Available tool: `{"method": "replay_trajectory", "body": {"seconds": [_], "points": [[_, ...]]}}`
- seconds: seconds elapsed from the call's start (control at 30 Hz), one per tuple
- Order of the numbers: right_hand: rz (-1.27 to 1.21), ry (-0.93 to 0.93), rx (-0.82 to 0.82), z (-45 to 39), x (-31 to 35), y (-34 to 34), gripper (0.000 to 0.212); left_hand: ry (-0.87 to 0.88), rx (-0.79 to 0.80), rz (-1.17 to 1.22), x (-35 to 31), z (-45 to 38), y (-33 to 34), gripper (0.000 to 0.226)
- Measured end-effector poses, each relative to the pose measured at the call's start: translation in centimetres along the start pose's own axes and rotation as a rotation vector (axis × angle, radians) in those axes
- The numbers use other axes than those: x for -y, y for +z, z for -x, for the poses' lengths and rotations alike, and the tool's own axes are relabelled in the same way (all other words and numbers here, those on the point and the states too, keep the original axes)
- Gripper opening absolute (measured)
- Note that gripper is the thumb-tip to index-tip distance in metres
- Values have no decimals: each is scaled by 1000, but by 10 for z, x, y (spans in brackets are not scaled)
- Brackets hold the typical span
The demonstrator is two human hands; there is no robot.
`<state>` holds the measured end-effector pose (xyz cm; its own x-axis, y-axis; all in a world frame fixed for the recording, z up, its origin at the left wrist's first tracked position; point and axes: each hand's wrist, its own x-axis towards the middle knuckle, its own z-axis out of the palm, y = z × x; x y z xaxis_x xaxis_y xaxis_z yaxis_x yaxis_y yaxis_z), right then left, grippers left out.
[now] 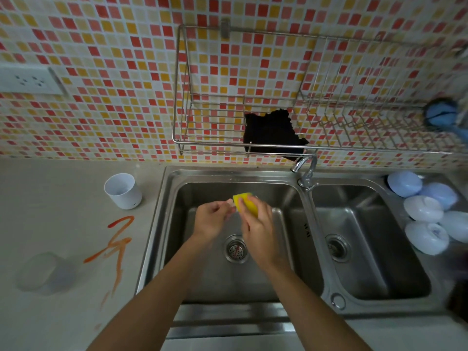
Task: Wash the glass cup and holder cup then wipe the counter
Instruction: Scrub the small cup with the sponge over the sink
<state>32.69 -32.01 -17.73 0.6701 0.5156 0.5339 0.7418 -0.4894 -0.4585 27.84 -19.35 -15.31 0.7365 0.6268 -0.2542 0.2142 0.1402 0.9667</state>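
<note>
Over the left basin of the steel sink (164, 224), my right hand (258, 229) grips a yellow sponge (247, 202). My left hand (212, 219) is beside it, fingers curled and touching the sponge's left corner. A white holder cup (123, 190) stands upright on the counter, left of the sink. A clear glass cup (43, 273) sits blurred on the counter near the front left. Between the two cups, an orange smear (117, 245) runs down the beige counter (50, 198).
The faucet (305, 171) rises between the two basins. A wire rack (253, 145) on the tiled wall holds a black cloth (271, 133) and a blue item (442, 115). Several pale bowls (425, 216) lie upside down right of the sink. A wall socket (29, 81) is at left.
</note>
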Motion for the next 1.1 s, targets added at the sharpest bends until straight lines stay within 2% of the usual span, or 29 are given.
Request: {"method": "replay_trajectory", "body": {"seconds": [0.03, 0.13, 0.17, 0.27, 0.43, 0.5, 0.57, 0.73, 0.83, 0.97, 1.1], "points": [[4, -28, 2, 3, -2, 1, 36, 3, 11, 8, 2, -1, -1, 25], [-24, 143, -55, -2, -13, -1, 38, 5, 21, -20, 3, -1, -2, 20], [-8, 129, -47, -2, -11, -3, 39, 9, 25, -22, 3, -1, -1, 19], [64, -88, 38, -2, -7, -6, 43, 14, 38, 2, 2, -4, 0, 19], [83, 59, 59, -24, -32, -16, 47, 108, 123, -151, -5, -14, 1, 16], [118, 13, 80, -31, -37, -16, 41, 127, 147, -161, -7, -18, 0, 13], [155, -39, 87, -39, -43, -16, 24, 156, 170, -183, -10, -21, 0, 11], [247, -107, 124, -47, -60, -11, 16, 187, 200, -289, -14, -26, 4, 12], [267, -146, 130, -53, -69, -11, 18, 291, 220, -396, -17, -27, 5, 30], [243, -151, 152, -61, -71, -9, 21, 547, 172, -672, -15, -32, 6, 33], [175, -86, 90, -58, -64, -7, 33, 548, 65, -654, -18, -36, 9, 24]]}}
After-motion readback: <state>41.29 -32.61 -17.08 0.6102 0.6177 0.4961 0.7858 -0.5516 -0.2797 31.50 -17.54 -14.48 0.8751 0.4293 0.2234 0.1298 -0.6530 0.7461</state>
